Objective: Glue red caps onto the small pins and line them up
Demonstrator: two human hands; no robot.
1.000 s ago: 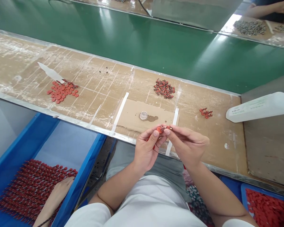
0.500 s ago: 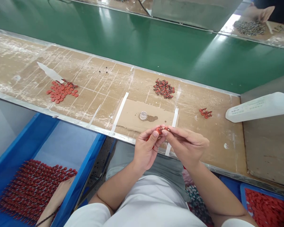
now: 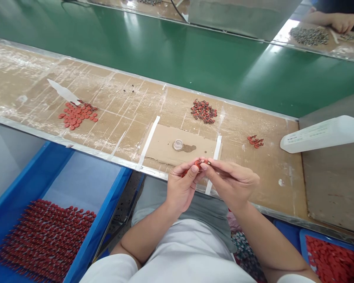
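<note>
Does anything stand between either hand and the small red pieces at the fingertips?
Nothing visible does: the left hand and right hand pinch the small red pieces directly. The small cup sits beyond them on the cardboard, not in between.

A white short-sleeved shirt (image 3: pixel 191 249) — plain, creased at the front — above a grey lower garment (image 3: pixel 149 196).

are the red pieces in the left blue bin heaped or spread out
Spread out: the red pieces sit in slanting rows inside the blue bin.

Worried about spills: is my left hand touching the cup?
Apart. The head view shows bare cardboard between the cup and left hand.
</note>
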